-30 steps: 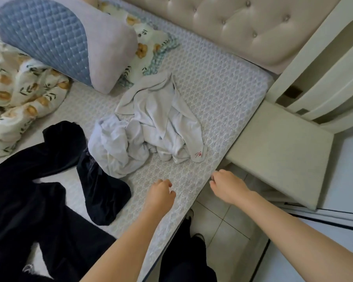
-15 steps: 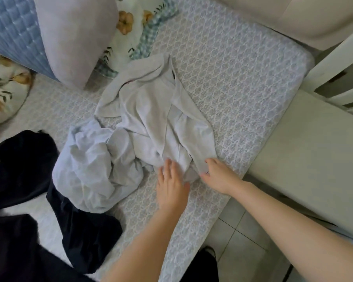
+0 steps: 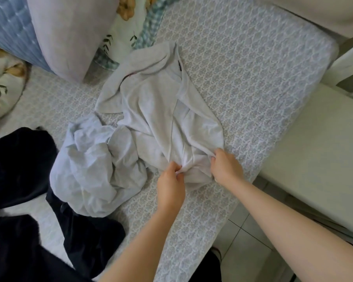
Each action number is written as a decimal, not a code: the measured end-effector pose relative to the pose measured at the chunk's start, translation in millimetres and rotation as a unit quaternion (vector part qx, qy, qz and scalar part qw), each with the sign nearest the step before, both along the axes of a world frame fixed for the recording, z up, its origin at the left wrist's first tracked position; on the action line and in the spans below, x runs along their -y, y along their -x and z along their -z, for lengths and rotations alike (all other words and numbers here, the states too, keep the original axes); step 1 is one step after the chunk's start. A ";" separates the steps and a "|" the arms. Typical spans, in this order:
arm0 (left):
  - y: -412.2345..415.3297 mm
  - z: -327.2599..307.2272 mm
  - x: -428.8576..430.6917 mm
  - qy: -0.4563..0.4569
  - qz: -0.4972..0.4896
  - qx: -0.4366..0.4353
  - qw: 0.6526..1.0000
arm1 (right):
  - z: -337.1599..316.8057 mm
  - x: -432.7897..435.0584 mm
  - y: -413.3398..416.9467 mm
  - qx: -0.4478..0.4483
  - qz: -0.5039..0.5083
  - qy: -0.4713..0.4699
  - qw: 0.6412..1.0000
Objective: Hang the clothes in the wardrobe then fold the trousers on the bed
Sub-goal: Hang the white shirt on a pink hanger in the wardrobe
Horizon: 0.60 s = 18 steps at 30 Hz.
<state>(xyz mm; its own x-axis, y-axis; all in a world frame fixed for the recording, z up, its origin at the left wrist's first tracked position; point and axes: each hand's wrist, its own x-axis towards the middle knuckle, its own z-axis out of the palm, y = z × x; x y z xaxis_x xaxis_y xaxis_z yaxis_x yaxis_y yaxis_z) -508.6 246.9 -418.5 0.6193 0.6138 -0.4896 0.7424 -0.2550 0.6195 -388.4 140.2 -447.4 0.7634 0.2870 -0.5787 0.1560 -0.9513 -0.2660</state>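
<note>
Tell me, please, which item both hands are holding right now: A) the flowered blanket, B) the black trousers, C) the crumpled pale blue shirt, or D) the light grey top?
D: the left hand and the right hand both pinch the near edge of the light grey top, which lies spread on the bed.
</note>
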 end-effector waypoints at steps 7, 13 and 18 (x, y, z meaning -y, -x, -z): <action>-18.4 -72.1 -4.7 0.082 -0.080 0.083 0.990 | -60.0 45.7 -4.5 0.090 0.105 -0.172 0.975; -34.4 -147.8 11.2 0.105 -0.040 0.141 0.984 | -113.8 101.2 -12.1 0.151 0.206 -0.181 0.950; -37.6 -194.3 35.3 0.100 0.003 0.148 0.984 | -167.9 145.0 2.8 0.169 0.190 -0.156 0.954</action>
<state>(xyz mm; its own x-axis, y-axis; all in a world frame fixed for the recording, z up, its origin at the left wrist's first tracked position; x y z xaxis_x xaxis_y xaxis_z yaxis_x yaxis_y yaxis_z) -471.0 211.5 -224.2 0.7566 0.5191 -0.3976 0.5207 -0.1106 0.8465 -391.2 -4.8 -279.4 0.9745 0.0701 -0.2132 -0.0582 -0.8385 -0.5418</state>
